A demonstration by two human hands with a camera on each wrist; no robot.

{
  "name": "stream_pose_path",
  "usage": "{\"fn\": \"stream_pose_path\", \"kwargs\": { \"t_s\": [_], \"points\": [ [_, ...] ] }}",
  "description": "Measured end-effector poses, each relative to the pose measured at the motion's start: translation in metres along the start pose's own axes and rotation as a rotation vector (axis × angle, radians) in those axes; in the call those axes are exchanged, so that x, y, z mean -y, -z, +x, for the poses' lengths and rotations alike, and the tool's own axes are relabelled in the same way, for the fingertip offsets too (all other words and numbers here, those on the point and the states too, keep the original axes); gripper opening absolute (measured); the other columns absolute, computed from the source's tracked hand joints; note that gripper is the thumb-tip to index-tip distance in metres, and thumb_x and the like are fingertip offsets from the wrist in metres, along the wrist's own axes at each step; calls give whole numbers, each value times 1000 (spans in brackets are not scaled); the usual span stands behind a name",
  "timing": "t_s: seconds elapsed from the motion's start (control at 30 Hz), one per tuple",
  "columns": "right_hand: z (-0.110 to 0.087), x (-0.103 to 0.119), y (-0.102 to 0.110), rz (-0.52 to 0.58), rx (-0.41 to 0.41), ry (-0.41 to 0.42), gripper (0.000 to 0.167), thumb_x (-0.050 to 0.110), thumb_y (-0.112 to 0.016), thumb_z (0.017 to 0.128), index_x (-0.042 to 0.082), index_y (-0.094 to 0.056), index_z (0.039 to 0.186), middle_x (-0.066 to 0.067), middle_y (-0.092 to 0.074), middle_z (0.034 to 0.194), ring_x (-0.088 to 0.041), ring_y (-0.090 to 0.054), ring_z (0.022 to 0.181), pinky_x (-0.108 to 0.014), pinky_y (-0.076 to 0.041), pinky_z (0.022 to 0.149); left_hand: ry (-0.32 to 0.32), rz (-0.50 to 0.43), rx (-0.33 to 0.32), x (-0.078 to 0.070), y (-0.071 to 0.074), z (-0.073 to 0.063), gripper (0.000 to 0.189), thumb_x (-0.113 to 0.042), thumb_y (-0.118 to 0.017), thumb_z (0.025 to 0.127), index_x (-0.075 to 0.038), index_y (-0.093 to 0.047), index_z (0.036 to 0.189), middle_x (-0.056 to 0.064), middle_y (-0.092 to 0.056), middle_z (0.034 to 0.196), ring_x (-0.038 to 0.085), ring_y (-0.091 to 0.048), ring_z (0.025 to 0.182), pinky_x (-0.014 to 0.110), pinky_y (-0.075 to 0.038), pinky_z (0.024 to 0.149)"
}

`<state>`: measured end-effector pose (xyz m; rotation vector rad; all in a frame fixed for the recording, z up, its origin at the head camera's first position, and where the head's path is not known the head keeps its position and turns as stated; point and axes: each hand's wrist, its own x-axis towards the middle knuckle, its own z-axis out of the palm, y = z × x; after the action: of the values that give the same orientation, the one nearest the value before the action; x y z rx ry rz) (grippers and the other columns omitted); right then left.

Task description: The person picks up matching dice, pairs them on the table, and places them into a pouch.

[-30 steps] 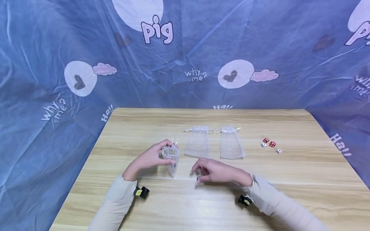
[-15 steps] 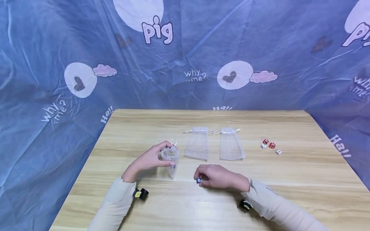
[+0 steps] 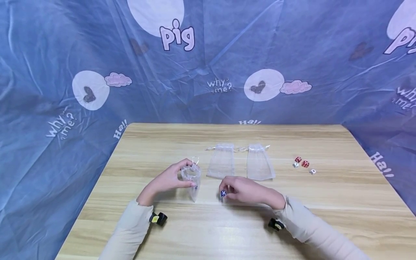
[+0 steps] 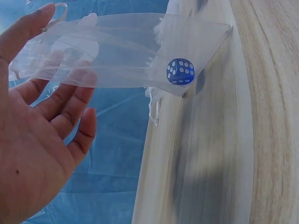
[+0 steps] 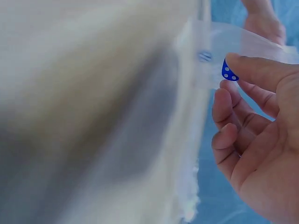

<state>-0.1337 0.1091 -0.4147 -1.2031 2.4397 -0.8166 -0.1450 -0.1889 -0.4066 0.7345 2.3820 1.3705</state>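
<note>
My left hand [image 3: 169,177] holds a sheer white drawstring pouch [image 3: 192,175] by its mouth, so that it hangs with its closed end down near the table. Through the mesh, in the left wrist view, a blue die [image 4: 180,72] with white pips shows near the pouch's lower end. To the right of the pouch and a little apart from it, my right hand [image 3: 242,190] pinches a second blue die [image 3: 223,193] between thumb and fingers. That die [image 5: 229,71] is partly covered by the thumb in the right wrist view.
Two more sheer pouches, one on the left [image 3: 221,161] and one on the right [image 3: 260,162], lie flat behind my hands. Farther right sit two red dice [image 3: 305,164] and two white dice [image 3: 312,172]. A blue printed cloth [image 3: 208,61] hangs behind the wooden table [image 3: 208,234].
My right hand has closed its pinch on the blue die, then moved up the view with it, off the place where it was picked up. The left hand and pouch stay nearly still.
</note>
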Motion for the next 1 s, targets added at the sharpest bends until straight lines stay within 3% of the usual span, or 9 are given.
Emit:
{"fn": "stream_pose_path", "kwargs": {
  "t_s": [0.27, 0.43, 0.57, 0.8, 1.0],
  "points": [
    [17, 23, 36, 2, -86, 17, 20, 14, -66, 89, 11, -63, 108, 3, -66, 99, -6, -57, 82, -28, -53, 72, 21, -13, -8, -3, -1, 1, 46, -24, -80, 78, -16, -57, 118, 3, -64, 115, 26, -57, 115, 55, -37, 106],
    [33, 41, 47, -6, -103, 48, 18, 18, -65, 91, 14, -62, 108, 6, -64, 98, -4, -56, 84, -25, -52, 72, 26, -19, -6, -3, 0, 1, 46, -22, -79, 78, -15, -57, 118, 4, -64, 113, 27, -58, 113, 54, -38, 105],
    [47, 55, 51, -40, -109, 108, 18, 19, -64, 92, 14, -63, 109, 5, -64, 98, -4, -55, 81, -20, -49, 69, 21, -30, 9, -1, 0, 1, 45, -23, -79, 79, -17, -57, 118, 6, -65, 110, 26, -59, 108, 54, -39, 102],
    [69, 66, 47, -137, -134, 155, 19, 20, -65, 91, 14, -65, 110, 5, -64, 95, -7, -55, 74, -16, -44, 65, 18, -27, 17, 0, 1, 1, 42, -28, -79, 79, -24, -57, 115, -3, -63, 108, 18, -56, 106, 50, -38, 101],
    [77, 66, 44, -147, -149, 187, 22, 18, -66, 90, 14, -66, 111, 3, -65, 99, -5, -55, 77, -17, -46, 68, 19, -14, 9, 0, 1, 1, 47, -30, -78, 80, -24, -56, 121, -3, -62, 119, 19, -54, 115, 51, -37, 104]
  ]
}}
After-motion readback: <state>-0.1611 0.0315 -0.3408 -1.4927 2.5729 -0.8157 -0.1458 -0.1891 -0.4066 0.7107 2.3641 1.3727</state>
